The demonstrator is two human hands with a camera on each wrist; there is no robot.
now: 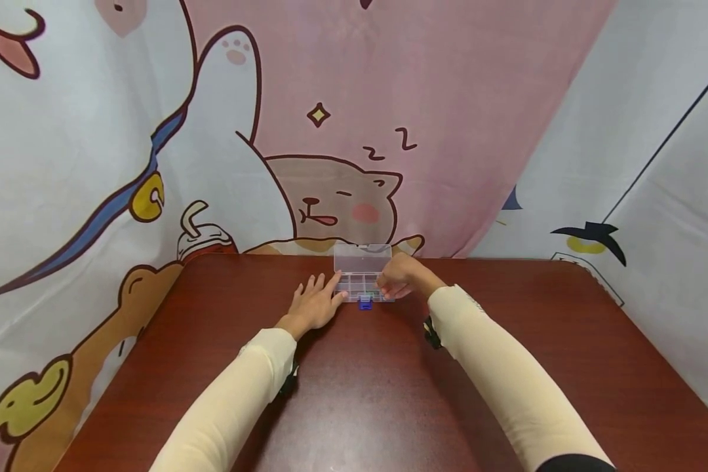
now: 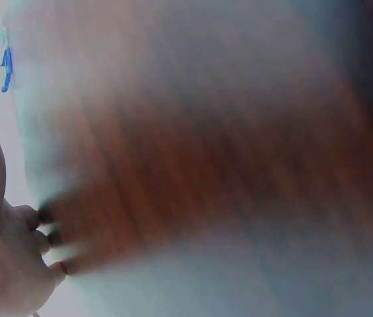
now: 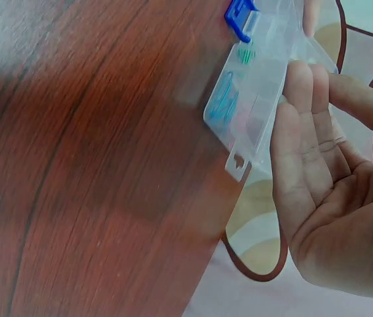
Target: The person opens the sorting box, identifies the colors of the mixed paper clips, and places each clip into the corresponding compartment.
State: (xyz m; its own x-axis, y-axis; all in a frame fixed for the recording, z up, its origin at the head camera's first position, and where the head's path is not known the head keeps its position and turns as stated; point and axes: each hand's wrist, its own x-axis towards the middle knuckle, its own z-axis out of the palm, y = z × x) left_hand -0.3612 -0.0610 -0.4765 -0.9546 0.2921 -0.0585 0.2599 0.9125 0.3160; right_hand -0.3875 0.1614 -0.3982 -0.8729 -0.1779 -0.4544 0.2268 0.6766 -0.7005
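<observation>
A clear plastic compartment box (image 1: 356, 286) stands on the table, its transparent lid (image 1: 362, 258) raised at the back and a blue latch (image 1: 365, 304) at its front. My left hand (image 1: 317, 306) lies with fingers spread, the index fingertip and thumb tip at the box's left end. My right hand (image 1: 396, 275) reaches over the right-hand compartments, fingers bent downward. In the right wrist view, its fingertips are at the box's far side; I cannot tell whether they pinch anything. Blue wire clips (image 3: 224, 99) and a small green coil-like piece (image 3: 245, 54) show through the front compartments.
The dark red-brown wooden table (image 1: 366, 393) runs toward me. Right behind the box hangs a cartoon-printed curtain (image 1: 448, 131), which also covers both sides. A hang tab (image 3: 237, 163) sticks out from the box's right end.
</observation>
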